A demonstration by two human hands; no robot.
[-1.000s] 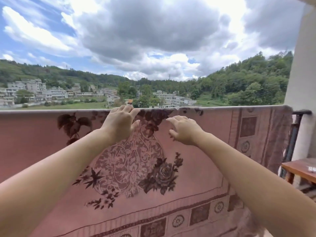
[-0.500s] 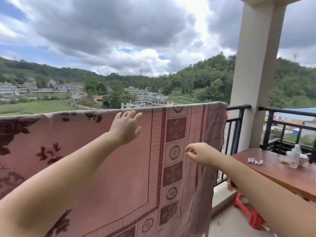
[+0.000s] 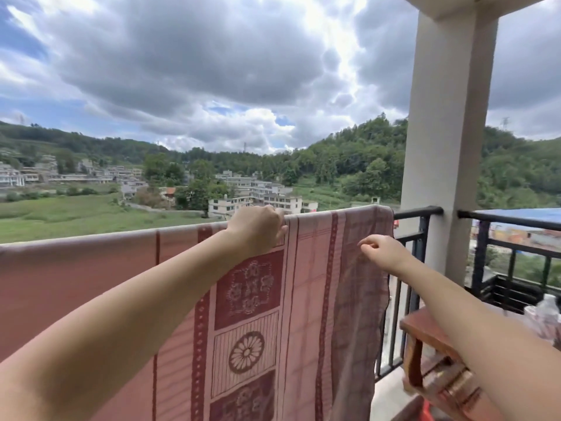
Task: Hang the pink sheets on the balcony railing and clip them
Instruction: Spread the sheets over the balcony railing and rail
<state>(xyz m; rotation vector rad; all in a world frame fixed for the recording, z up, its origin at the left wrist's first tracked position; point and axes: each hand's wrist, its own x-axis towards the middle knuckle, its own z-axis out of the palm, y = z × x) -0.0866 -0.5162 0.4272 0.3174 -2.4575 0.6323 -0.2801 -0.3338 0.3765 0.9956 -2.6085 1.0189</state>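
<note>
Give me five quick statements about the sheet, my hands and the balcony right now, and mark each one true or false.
1. The pink sheet is draped over the top bar of the balcony railing. True.
2. The left hand is on the sheet's top edge at the rail. True.
3. The right hand grips the bare black railing. False: it is in front of the sheet near its right edge, fingers pinched, off the railing.
4. A clip is already visible on the sheet's top edge. False: no clip shows anywhere along it.
5. A wooden table stands right of the sheet, by the pillar. True.
</note>
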